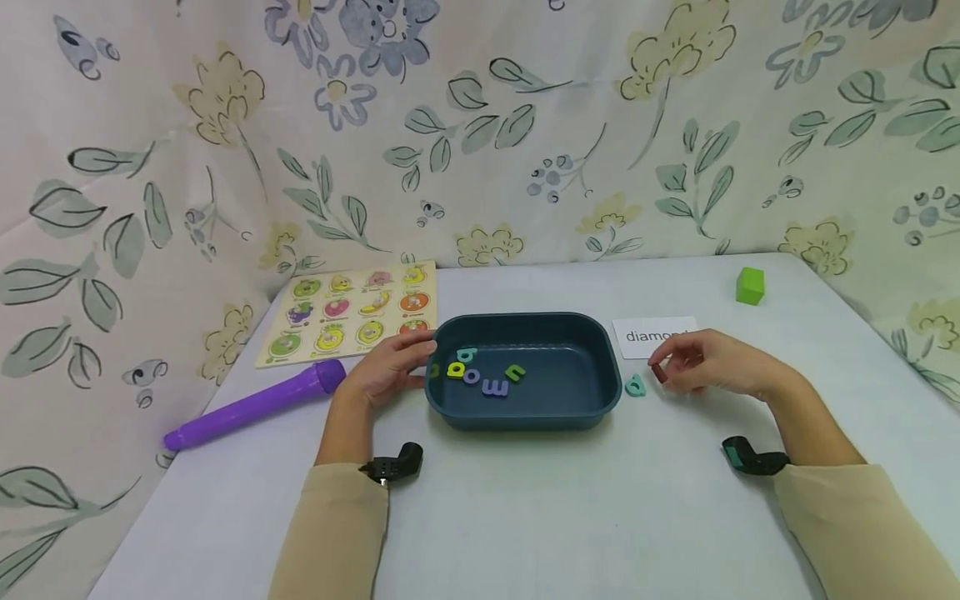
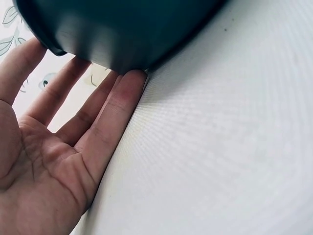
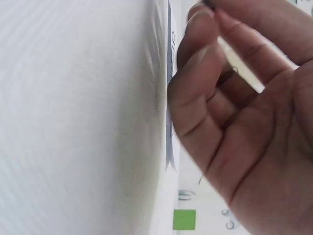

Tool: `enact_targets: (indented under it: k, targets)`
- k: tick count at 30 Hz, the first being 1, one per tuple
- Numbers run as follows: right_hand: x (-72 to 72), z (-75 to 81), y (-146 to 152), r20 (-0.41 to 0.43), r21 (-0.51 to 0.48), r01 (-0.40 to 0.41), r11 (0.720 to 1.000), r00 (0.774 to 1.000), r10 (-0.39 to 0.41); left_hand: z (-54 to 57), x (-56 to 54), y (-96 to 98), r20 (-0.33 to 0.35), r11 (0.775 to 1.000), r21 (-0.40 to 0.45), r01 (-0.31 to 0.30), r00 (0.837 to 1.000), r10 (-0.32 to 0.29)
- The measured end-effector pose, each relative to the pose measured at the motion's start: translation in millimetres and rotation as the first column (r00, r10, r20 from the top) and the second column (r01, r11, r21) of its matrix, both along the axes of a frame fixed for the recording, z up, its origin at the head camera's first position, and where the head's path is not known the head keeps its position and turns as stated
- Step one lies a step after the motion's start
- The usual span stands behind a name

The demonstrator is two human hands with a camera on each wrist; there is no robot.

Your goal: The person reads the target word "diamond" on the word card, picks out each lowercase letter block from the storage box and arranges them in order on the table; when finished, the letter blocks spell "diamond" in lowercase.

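Observation:
The fingers of my left hand [image 1: 388,367] touch the left end of a dark teal tray [image 1: 525,421]; in the left wrist view they are nearly straight against its wall. Inside the tray lie several foam-like letters, among them a purple m [image 1: 495,387], a green n [image 1: 514,372] and a yellow letter [image 1: 455,370]. My right hand [image 1: 712,362] pinches a small dark reddish piece [image 1: 658,372] between thumb and fingertips, its exact shape mostly hidden. Just left of that hand, a teal letter [image 1: 635,385] lies on the table, below a white card [image 1: 652,331] reading "diamond", partly covered by the fingers.
A fruit picture board [image 1: 352,312] lies at the back left, with a purple stick-like toy [image 1: 255,408] in front of it. Toward the back right stands a green block [image 1: 750,285]. The white-covered table [image 1: 540,517] meets a floral cloth behind.

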State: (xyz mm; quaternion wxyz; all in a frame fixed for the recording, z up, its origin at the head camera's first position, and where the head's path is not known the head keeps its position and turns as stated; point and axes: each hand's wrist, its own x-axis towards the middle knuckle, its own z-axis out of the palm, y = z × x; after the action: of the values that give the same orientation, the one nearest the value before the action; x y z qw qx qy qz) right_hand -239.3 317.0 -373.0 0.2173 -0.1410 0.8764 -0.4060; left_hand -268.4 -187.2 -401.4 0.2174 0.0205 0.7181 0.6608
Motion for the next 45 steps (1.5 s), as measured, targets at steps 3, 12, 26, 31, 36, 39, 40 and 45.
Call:
enact_targets:
  k: [3,12,26,31,36,39,40,45]
  targets:
    - [-0.4,-2.8,-1,-0.008,0.032,-0.004,0.999,1.0,0.004,1.0,-1.3,-0.3,-0.006,1.0,-0.002,0.007,1.0,-0.007]
    - [-1.8,-6.4,-9,0.009,0.048,-0.024,0.999,1.0,0.024,2.7,-0.4,-1.1,-0.014,1.0,-0.009,0.012,1.0,-0.013]
    - [-0.3,-5.1,-18,0.0,0.085,-0.031,0.996,1.0,0.031,1.4,1.9,-0.5,-0.017,1.0,0.003,0.009,1.0,-0.009]
    - [0.7,-6.0,-18,0.004,0.085,-0.02,0.996,1.0,0.019,0.4,1.8,-0.3,-0.017,1.0,0.011,0.004,1.0,-0.004]
    - [0.3,-8.8,-18,0.001,0.084,-0.018,0.996,1.0,0.018,0.0,2.4,-0.3,-0.01,1.0,0.017,0.005,1.0,-0.005]
    - [-0.2,-9.5,-18,-0.002,0.084,-0.016,0.996,1.0,0.016,-0.6,1.7,-0.1,-0.006,1.0,0.019,0.001,1.0,-0.001]
    - [-0.3,-9.5,-18,-0.004,0.085,-0.016,0.996,1.0,0.016,-0.8,1.5,-0.1,-0.008,1.0,0.017,0.004,1.0,-0.004]
    - [-0.6,-8.5,-19,-0.007,0.09,-0.014,0.996,1.0,0.015,0.3,1.4,0.2,-0.014,1.0,0.011,0.007,1.0,-0.007]
